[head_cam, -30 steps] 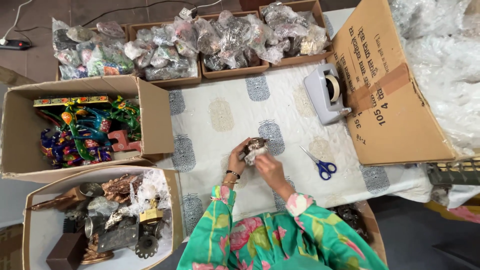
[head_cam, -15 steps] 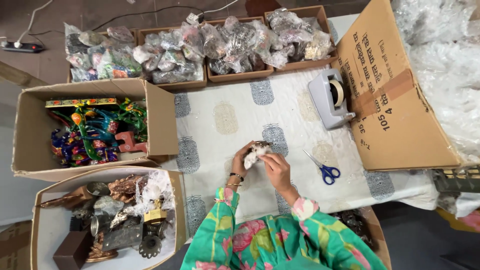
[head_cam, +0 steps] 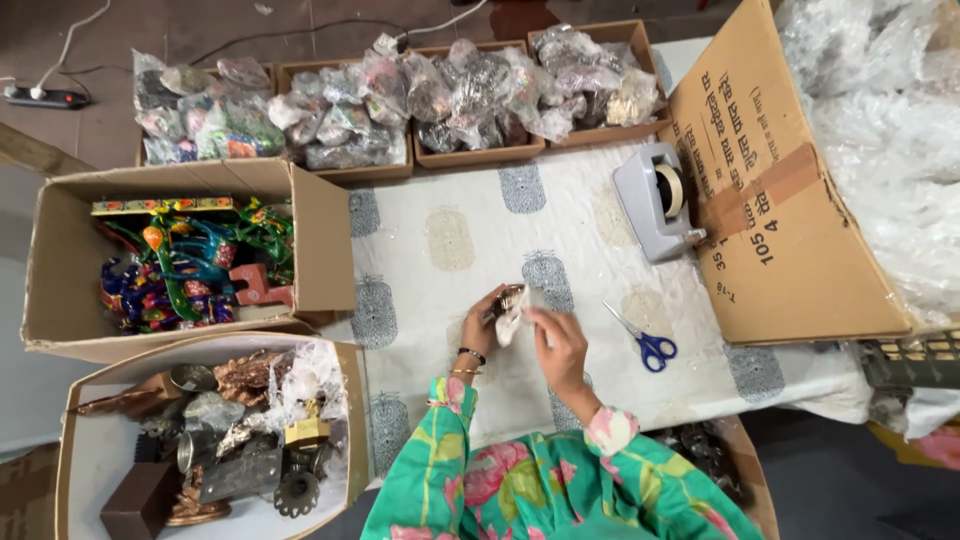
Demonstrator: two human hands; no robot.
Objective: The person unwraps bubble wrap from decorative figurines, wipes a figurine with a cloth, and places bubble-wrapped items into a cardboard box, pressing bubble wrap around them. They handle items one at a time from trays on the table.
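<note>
Both hands lower, small wrapped item held.

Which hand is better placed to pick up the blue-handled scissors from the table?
The right hand, probably. The scissors lie just to its right on the cloth, while the left hand is farther off and grips the small wrapped item.

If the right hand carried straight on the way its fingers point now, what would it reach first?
The right hand points left and slightly up the picture, at the small plastic-wrapped item it is already pinching; the left hand grips that item from the other side. Beyond them lies only the printed cloth, though depth is hard to judge.
</note>
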